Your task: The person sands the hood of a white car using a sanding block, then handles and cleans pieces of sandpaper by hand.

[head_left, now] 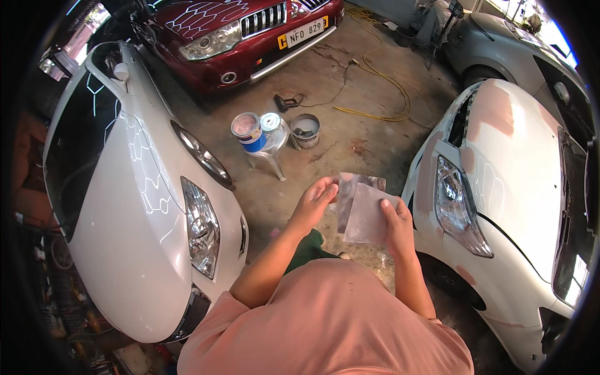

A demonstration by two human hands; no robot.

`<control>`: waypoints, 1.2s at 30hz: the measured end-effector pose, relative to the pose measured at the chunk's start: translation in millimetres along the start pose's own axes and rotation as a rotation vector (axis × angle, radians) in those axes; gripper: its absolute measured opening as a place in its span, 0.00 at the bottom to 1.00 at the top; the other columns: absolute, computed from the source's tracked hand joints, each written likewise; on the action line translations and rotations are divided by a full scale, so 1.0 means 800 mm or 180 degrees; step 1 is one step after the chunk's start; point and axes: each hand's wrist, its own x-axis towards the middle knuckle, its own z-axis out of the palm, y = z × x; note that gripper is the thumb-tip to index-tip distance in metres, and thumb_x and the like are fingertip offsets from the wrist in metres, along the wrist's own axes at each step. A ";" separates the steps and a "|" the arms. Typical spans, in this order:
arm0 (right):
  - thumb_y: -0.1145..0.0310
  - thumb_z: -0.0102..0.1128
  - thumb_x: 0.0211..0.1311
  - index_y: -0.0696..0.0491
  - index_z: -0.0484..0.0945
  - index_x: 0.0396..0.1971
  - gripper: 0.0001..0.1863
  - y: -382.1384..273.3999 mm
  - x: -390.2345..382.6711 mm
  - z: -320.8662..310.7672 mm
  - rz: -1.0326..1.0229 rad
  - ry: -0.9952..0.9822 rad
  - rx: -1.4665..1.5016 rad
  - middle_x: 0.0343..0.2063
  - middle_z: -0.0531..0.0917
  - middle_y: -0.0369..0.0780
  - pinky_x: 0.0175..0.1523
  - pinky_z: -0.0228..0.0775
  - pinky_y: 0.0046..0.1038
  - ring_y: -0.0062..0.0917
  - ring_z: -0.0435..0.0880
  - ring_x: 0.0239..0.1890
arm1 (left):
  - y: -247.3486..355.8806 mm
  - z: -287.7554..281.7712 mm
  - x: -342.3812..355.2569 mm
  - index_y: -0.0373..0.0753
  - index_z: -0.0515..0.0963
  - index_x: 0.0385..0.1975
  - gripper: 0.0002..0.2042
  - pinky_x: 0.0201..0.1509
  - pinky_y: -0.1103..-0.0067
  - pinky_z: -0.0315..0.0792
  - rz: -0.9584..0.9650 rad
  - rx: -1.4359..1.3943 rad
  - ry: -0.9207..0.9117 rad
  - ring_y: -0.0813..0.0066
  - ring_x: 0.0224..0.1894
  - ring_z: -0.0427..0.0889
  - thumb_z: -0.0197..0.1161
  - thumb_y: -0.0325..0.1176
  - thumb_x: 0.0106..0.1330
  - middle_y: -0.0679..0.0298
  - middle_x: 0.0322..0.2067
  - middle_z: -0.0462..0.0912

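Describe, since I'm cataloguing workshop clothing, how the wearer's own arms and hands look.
The left hand and right hand are bare, with no gloves or watch visible. Both forearms are uncovered; the plain salmon-pink fabric shirt has short sleeves.

Car body-repair and paint workshop

Cars stand close around me on a stained concrete floor (340, 150): a dark red one (247, 53), a pearly white one (144, 206) and a grey one (487, 47). A second white car (519, 200) wears dull pinkish-brown patches (497, 115) on its hood and front. Among them, a small stool (274, 152) carries two cans, one (252, 139) open with pinkish contents. A bucket (306, 132) sits beside it; a yellow hose or cord (381, 117) loops across the floor.
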 end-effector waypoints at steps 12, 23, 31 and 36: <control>0.62 0.61 0.73 0.58 0.74 0.57 0.20 -0.012 0.193 0.106 -0.0335 0.0407 0.0173 0.49 0.83 0.40 0.61 0.73 0.32 0.26 0.82 0.51 | -0.017 -0.082 0.069 0.36 0.81 0.35 0.16 0.39 0.82 0.73 -0.0391 0.0513 0.0155 0.86 0.31 0.75 0.58 0.43 0.78 0.73 0.25 0.79; 0.67 0.55 0.76 0.55 0.74 0.58 0.15 0.059 0.295 0.313 0.0706 -0.0321 0.2001 0.54 0.83 0.42 0.64 0.75 0.40 0.33 0.82 0.58 | 0.011 -0.245 0.154 0.35 0.71 0.66 0.23 0.67 0.73 0.68 -0.0305 -0.0124 -0.0034 0.68 0.63 0.75 0.60 0.40 0.76 0.57 0.62 0.78; 0.75 0.61 0.66 0.56 0.81 0.46 0.10 -0.008 0.367 0.320 -0.0657 -0.0162 -0.0649 0.45 0.84 0.39 0.53 0.76 0.32 0.27 0.82 0.48 | 0.079 -0.326 0.175 0.36 0.82 0.50 0.14 0.55 0.72 0.77 -0.0879 0.1198 0.0220 0.66 0.49 0.84 0.55 0.36 0.73 0.61 0.47 0.86; 0.86 0.57 0.50 0.56 0.80 0.54 0.27 -0.030 0.297 0.406 -0.3667 -0.2374 -0.2727 0.53 0.82 0.49 0.60 0.75 0.44 0.48 0.81 0.57 | 0.056 -0.350 0.207 0.37 0.70 0.63 0.21 0.68 0.70 0.68 0.0235 0.2056 -0.0304 0.62 0.61 0.75 0.57 0.33 0.72 0.52 0.59 0.76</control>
